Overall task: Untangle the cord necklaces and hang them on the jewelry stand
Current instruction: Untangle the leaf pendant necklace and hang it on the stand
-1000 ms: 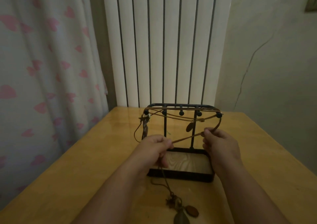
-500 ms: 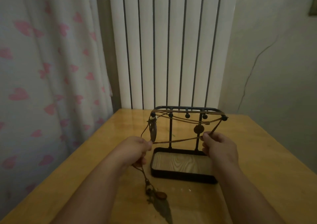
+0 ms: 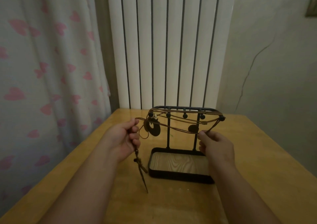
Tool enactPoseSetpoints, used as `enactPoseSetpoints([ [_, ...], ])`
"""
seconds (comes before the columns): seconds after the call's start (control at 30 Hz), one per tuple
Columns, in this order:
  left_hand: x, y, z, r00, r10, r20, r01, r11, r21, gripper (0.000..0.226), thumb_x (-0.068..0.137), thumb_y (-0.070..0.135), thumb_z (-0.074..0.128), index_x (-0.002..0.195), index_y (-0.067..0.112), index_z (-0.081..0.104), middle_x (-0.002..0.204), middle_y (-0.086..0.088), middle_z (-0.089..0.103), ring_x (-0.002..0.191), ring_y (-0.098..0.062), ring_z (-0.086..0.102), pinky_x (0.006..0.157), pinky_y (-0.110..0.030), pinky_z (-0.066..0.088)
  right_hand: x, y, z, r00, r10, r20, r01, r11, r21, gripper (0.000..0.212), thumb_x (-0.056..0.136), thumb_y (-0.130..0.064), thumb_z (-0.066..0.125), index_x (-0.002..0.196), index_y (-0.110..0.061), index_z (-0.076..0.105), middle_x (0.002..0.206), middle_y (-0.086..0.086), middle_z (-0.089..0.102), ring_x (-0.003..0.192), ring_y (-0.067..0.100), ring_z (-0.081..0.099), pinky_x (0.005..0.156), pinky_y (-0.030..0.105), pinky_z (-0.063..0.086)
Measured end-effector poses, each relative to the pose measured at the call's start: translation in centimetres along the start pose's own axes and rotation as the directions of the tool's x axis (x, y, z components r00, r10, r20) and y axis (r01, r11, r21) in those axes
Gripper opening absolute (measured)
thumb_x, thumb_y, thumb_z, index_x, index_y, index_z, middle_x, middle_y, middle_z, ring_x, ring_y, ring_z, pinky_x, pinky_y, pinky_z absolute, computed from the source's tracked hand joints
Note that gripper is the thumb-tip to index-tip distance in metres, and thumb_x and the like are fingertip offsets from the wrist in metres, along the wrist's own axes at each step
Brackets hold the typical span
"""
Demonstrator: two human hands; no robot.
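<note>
a glossy honey-coloured wooden table [image 3: 82,175] fills the near ground and runs back to the far side. behind its far edge stand tall white vertical slats [image 3: 172,43] with dark gaps between. on the left hangs a white curtain printed with pink hearts [image 3: 42,66]. on the right is a plain greyish plaster wall [image 3: 284,79] with a thin dark crack [image 3: 247,79]. the light is dim and warm.

My view is dim and yellowish, the light soft and even (I cannot place its source). The table [image 3: 257,155] shows a faint sheen near its far edge. The stand [image 3: 180,176] reads as a dark silhouette. Edges bow outward; the curtain [image 3: 42,69] looks slightly soft.
</note>
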State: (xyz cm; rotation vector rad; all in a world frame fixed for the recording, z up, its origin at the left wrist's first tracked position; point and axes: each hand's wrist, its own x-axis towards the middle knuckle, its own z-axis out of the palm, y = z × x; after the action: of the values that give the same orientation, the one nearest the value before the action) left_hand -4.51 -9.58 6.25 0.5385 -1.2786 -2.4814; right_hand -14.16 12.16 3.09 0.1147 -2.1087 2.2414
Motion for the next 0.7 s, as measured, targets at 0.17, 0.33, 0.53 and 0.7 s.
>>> enactPoseSetpoints([
  [0.17, 0.4, 0.6, 0.3, 0.995, 0.079, -0.067, -0.07, 0.99, 0.121, 0.016, 0.1, 0.026, 0.05, 0.097, 0.013, 0.06, 0.058, 0.004, 0.047, 0.042, -0.007, 0.035, 0.036, -0.02, 0.031, 0.0, -0.3, -0.1, 0.999, -0.008, -0.037, 0.012, 0.996, 0.084, 0.031, 0.091, -0.013, 0.064, 0.117, -0.024, 0.055, 0.095, -0.008, 0.057, 0.088, 0.01, 0.056, 0.074, 0.03, 0.049],
  [0.33, 0.3, 1.1, 0.1, 0.985, 0.111, -0.132, -0.091, 0.985, 0.147, 0.018, 0.099, 0.027, 0.05, 0.098, 0.013, 0.061, 0.057, 0.005, 0.046, 0.043, -0.007, 0.035, 0.038, -0.021, 0.031, -0.2, -1.7, -0.7, 0.962, -0.141, -0.236, 0.192, 0.959, 0.208, 0.042, 0.091, -0.009, 0.053, 0.125, -0.028, 0.037, 0.103, 0.003, 0.05, 0.082, 0.016, 0.049, 0.064, 0.031, 0.042],
  [0.53, 0.6, 1.0, 0.5, 0.98, 0.117, -0.161, -0.093, 0.984, 0.151, 0.017, 0.099, 0.028, 0.052, 0.098, 0.013, 0.061, 0.059, 0.004, 0.047, 0.044, -0.008, 0.036, 0.04, -0.022, 0.031, 0.1, -3.4, -0.3, 0.939, -0.327, -0.102, 0.333, 0.941, 0.054, 0.03, 0.099, -0.035, 0.048, 0.127, -0.046, 0.047, 0.126, -0.007, 0.051, 0.107, 0.011, 0.052, 0.088, 0.039, 0.048],
  [0.7, 0.9, 1.3, 1.1, 0.981, 0.086, -0.173, -0.075, 0.995, 0.068, 0.018, 0.1, 0.028, 0.051, 0.095, 0.014, 0.06, 0.063, 0.003, 0.048, 0.047, -0.008, 0.037, 0.045, -0.022, 0.032, 0.8, -3.1, -0.2, 0.907, -0.401, -0.127, 0.373, 0.907, -0.198, 0.022, 0.1, -0.023, 0.051, 0.115, -0.036, 0.059, 0.124, -0.003, 0.055, 0.089, 0.002, 0.052, 0.078, 0.023, 0.045],
])
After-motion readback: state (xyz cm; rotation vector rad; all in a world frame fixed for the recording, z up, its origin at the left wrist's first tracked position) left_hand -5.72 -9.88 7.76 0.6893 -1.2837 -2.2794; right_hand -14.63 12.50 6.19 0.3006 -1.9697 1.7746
